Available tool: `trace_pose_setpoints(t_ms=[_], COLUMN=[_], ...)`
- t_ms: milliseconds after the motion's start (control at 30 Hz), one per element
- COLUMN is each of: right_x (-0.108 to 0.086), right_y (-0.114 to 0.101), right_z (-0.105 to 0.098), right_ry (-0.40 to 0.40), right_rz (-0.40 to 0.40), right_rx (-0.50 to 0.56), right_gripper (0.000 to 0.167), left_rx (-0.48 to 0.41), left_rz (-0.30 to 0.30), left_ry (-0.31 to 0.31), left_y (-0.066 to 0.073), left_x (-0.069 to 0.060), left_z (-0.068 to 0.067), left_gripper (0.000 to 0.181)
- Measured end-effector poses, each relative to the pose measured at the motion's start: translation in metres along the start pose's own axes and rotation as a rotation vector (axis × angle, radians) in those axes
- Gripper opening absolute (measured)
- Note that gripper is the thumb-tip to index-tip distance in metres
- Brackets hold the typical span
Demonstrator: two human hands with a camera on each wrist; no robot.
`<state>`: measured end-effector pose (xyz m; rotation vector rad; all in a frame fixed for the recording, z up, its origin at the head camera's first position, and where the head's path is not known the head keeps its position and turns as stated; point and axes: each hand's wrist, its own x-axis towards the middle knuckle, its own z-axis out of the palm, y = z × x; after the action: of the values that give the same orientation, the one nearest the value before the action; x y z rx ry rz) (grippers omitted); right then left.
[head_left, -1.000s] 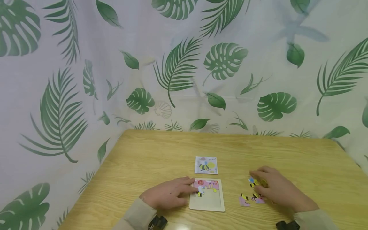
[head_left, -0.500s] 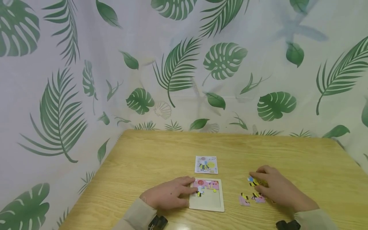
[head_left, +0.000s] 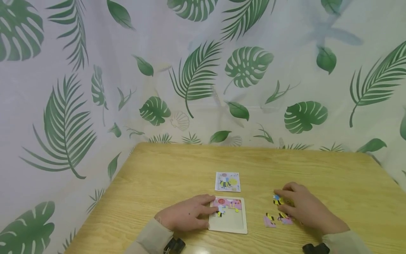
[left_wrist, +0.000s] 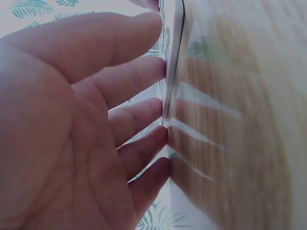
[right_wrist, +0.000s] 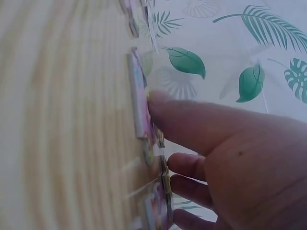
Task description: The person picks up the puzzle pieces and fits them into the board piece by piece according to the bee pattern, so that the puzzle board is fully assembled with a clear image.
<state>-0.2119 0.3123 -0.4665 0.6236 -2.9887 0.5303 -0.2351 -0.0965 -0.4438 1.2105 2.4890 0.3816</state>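
Note:
My left hand (head_left: pixel 187 213) rests on the left edge of a pale puzzle tray (head_left: pixel 227 226), fingers extended. In the left wrist view the fingertips (left_wrist: pixel 156 67) touch the tray's rim and the table. Joined pink pieces (head_left: pixel 234 204) and a bee piece (head_left: pixel 220 213) lie in the tray's upper part. My right hand (head_left: pixel 306 208) is over loose jigsaw pieces, fingers loosely bent. Near its index finger lies a blue, yellow and black piece (head_left: pixel 277 200). The thumb touches a pink piece (right_wrist: pixel 139 98) flat on the table. Some pieces are partly hidden beneath the hand.
A square picture card (head_left: pixel 227 182) of a bee lies just behind the tray. A pink and yellow piece (head_left: pixel 269 221) lies between tray and right hand. The wooden table (head_left: pixel 177 165) meets a leaf-patterned curtain (head_left: pixel 196 130) at its back and left.
The blue, yellow and black piece has shifted slightly left and turned under my right fingers. My left hand and the tray stay practically still.

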Motion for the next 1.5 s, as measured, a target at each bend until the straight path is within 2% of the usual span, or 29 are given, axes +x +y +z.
trace_pose_setpoints(t_ms=[167,367,567,800,967,1267,1500], right_x=[0.001,0.002,0.003,0.003,0.004,0.005,0.007], right_y=[-0.003,-0.007,-0.011,-0.014,-0.019,-0.021,-0.022], right_z=[0.001,0.002,0.004,0.005,0.004,0.007,0.009], right_ry=[-0.011,0.001,0.037,0.017,0.019,0.094,0.125], right_rz=[0.053,0.102,0.101,0.128,0.14,0.14,0.115], right_rx=[0.036,0.036,-0.008,-0.02,-0.039,-0.05,0.012], right_gripper=[0.063,0.063,0.05,0.06,0.056,0.043,0.043], left_rx=[0.011,0.009,-0.003,-0.019,-0.028,-0.04,-0.019], left_rz=[0.01,0.009,0.008,0.019,0.02,0.001,0.005], left_ry=[0.007,0.0,-0.007,-0.004,-0.006,-0.016,-0.014], left_y=[-0.001,-0.001,-0.001,-0.002,-0.002,-0.001,-0.004], left_x=[0.0,0.0,0.0,0.0,-0.001,-0.001,0.0], left_z=[0.0,0.0,0.0,0.0,0.001,0.001,0.003], left_gripper=[0.057,0.057,0.057,0.057,0.056,0.057,0.057])
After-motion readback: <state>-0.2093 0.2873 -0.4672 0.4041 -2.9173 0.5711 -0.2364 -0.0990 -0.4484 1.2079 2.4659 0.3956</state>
